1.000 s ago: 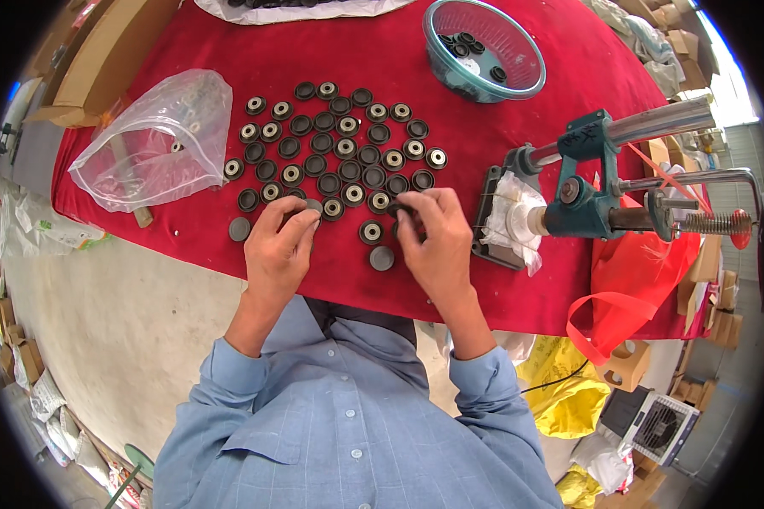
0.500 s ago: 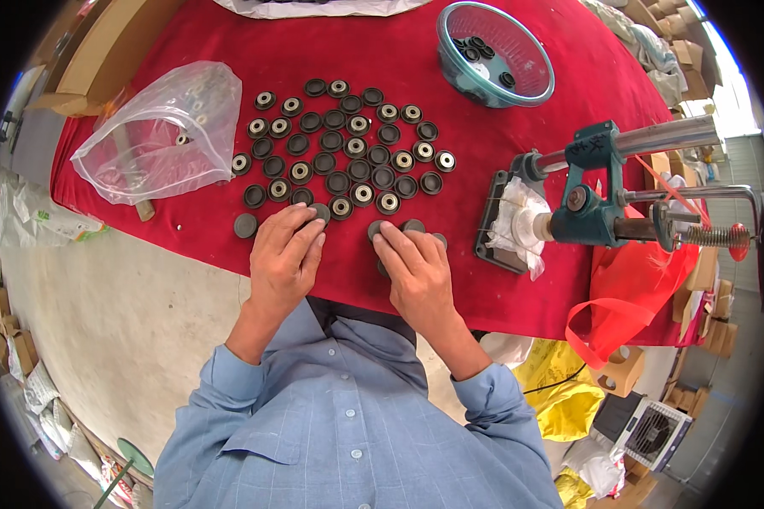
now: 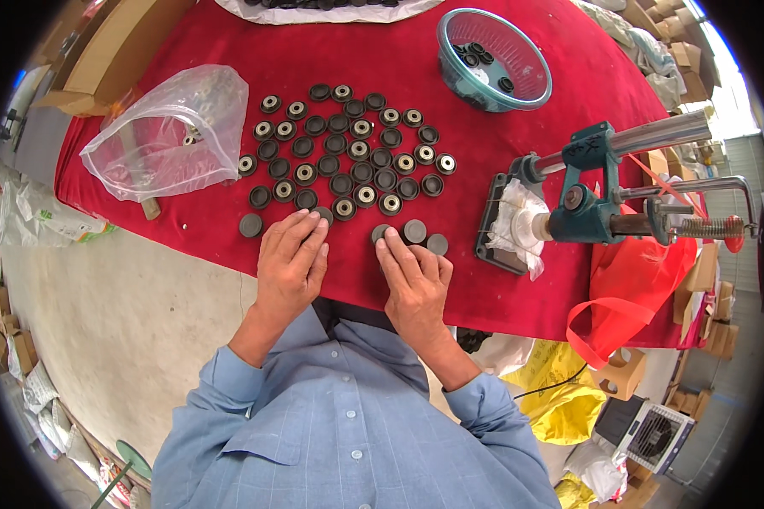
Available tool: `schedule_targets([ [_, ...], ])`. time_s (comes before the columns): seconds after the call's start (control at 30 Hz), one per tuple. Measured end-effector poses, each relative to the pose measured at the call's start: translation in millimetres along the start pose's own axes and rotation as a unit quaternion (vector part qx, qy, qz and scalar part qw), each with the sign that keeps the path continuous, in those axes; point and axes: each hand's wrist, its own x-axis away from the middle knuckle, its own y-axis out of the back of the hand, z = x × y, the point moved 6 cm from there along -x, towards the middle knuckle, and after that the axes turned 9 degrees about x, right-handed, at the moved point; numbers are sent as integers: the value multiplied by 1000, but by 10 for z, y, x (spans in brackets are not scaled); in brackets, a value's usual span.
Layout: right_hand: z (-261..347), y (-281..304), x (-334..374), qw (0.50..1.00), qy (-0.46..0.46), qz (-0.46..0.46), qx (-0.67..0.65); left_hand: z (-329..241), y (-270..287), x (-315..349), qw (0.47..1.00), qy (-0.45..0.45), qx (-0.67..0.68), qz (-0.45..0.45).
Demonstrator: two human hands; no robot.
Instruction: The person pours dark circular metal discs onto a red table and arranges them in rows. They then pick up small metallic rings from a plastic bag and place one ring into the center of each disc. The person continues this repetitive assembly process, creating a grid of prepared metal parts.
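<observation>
Both my hands rest near the front edge of a red-clothed table [image 3: 484, 310]. My left hand [image 3: 290, 259] is open, fingers stretched forward, the tips touching a round black rubber cap [image 3: 324, 214]. My right hand [image 3: 418, 284] is open too, its thumb and index tips against another black cap [image 3: 379, 232]. Just past its fingers lie two more caps, one flat side up [image 3: 414, 231] and one lower right [image 3: 437, 244]. A single cap [image 3: 250, 225] lies left of my left hand. Beyond, black cups are spread out, some holding a metal bearing [image 3: 365, 195], others bare [image 3: 341, 184].
A clear plastic bag [image 3: 165, 136] with bearings lies at left beside a cardboard box [image 3: 115, 64]. A teal basket [image 3: 518, 97] with black pieces stands far right. A green hand press [image 3: 581, 191] stands at right, a red bag [image 3: 637, 280] beside it.
The view has shifted slightly. My right fingers have drawn back a little, so the caps beside them show more fully. My left hand stays at its cap.
</observation>
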Motion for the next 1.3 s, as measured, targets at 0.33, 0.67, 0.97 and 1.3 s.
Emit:
schedule_targets([
  [0.33, -287, 126, -384, 993, -57, -34, -100, -119, -42, -5, 995, -54, -67, 42],
  [0.67, -675, -240, -818, 995, -76, 71, 1, -19, -21, -34, 999, -44, 16, 10],
  [0.97, -754, -301, -803, 962, -166, 78, -200, -35, 37, -17, 999, 19, 47, 10],
  [1.3, -409, -153, -707, 991, -12, -47, -121, 368, 127, -332, 991, 81, -78, 75],
])
